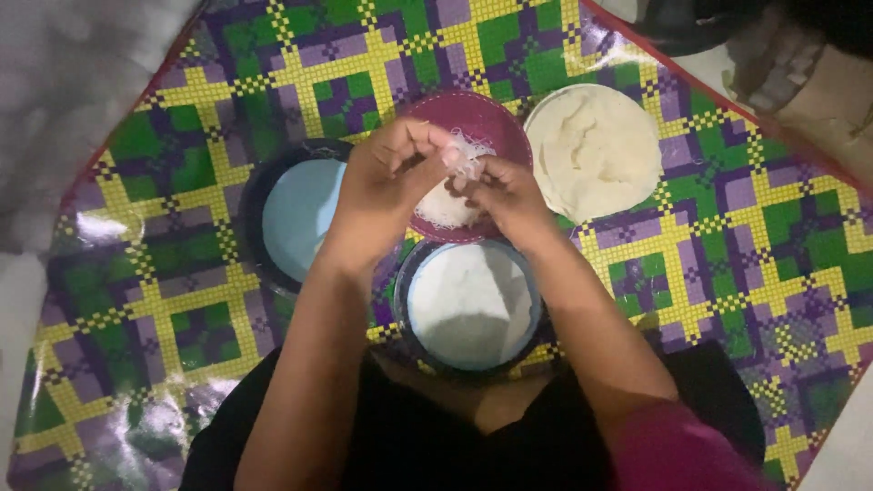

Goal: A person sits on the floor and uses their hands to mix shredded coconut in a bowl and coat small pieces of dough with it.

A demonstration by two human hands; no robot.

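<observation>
White noodles (pixel 470 155) (thin strands) are pinched between left hand (pixel 386 177) and right hand (pixel 505 193) above a maroon bowl (pixel 496 123).

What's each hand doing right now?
Left hand: fingers pinched on thin white noodles.
Right hand: fingers pinched on the same noodles, above the maroon bowl.

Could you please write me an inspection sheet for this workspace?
Surface: glossy checked mat, purple, green, yellow.
Job's things: thin white noodles in a maroon bowl; a tuft pinched between both hands.
Clutter: dark bowl of white liquid; dark bowl, pale inside; round white wrappers.
Grippers: left hand and right hand, both pinching noodles.
Cables: nothing seen.
Surroundings: dim floor, blurred shapes top right.
</observation>
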